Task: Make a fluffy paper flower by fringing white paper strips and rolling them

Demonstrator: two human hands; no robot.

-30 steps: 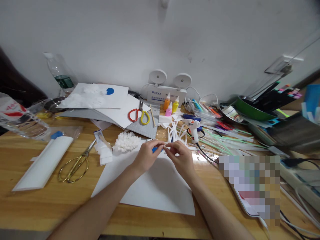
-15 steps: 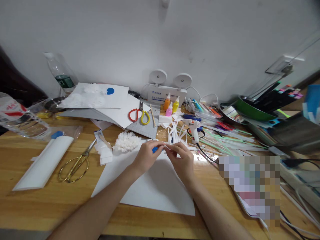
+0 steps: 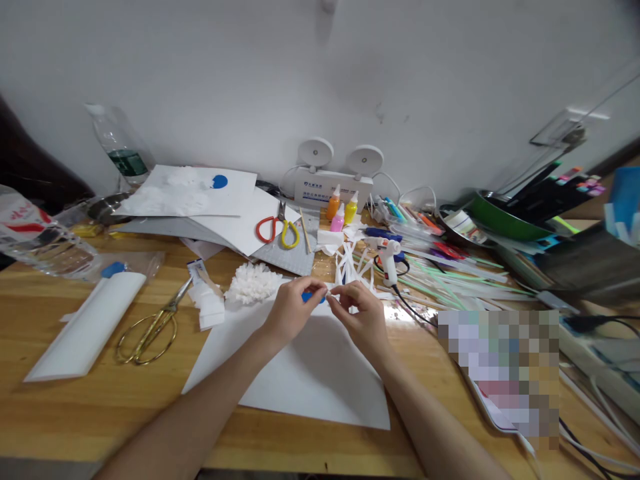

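A small white piece at the centre of the frame

A white sheet lies on the wooden table, lower centre. Over its far part, the right hand pinches the small white piece between thumb and forefinger; the left hand has its fingertips drawn narrow just beside it, though whether they grip it too I cannot tell. A blue patch shows beneath the left fingers. Farther off, a white ruffled cluster sits left of centre, a glue gun right of centre.

Head-worn view (quite wide), forward and down, over fingers and desk, toward wall.
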